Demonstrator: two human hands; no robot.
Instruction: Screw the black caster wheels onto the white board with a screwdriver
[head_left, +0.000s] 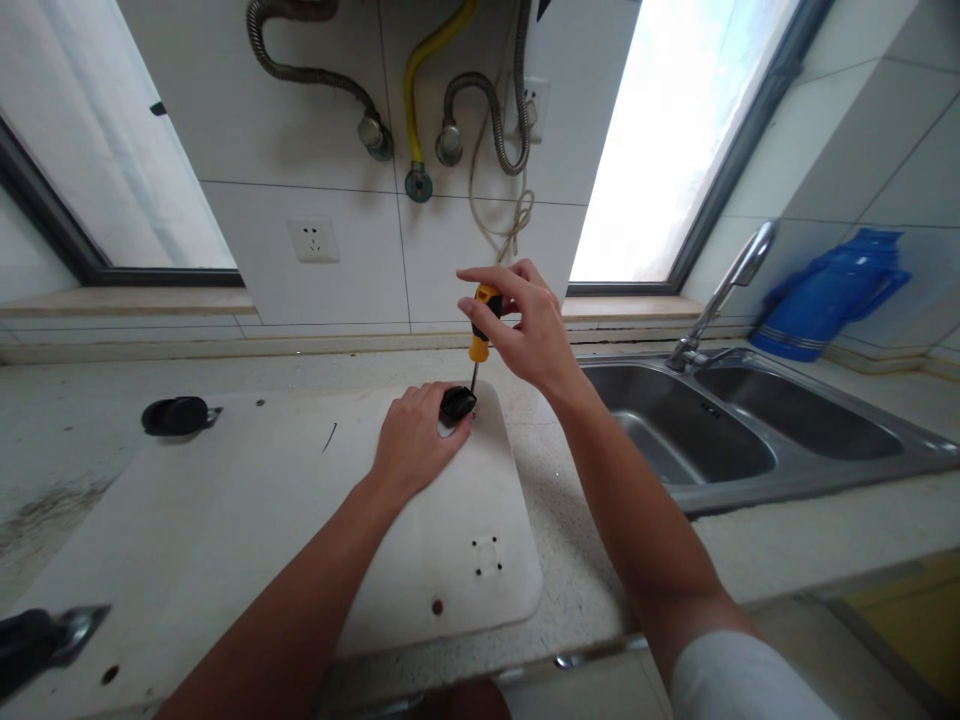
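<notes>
A screwdriver [478, 349] with a yellow and black handle is held by the right hand [529, 315]. Its handle is pinched between the thumb and the bent fingers, while the forefinger is stretched out over the top of the handle. The screwdriver is pointed downward, almost upright, with its top leaning a little to the right. Its thin shaft ends just beside a black wheel [456, 406]; whether a screw is touched by the tip cannot be told.

This wheel is placed near the far right corner of a white board [300, 540]. It is gripped by the left hand [412, 437], between the thumb on the near side and the fingers on the far side.

The board is laid flat on a counter [585, 570]. At its left part two other black wheels are seen, one far [176, 415] and one near [34, 640]. By the near right corner, four small holes [487, 556] are arranged in a square. A thin dark piece [330, 437] is lying between the far wheel and the left hand.

To the right, a metal sink [739, 487] with a tap [739, 275] is set into the counter, and a blue jug [829, 295] is leaned against the wall behind it.
</notes>
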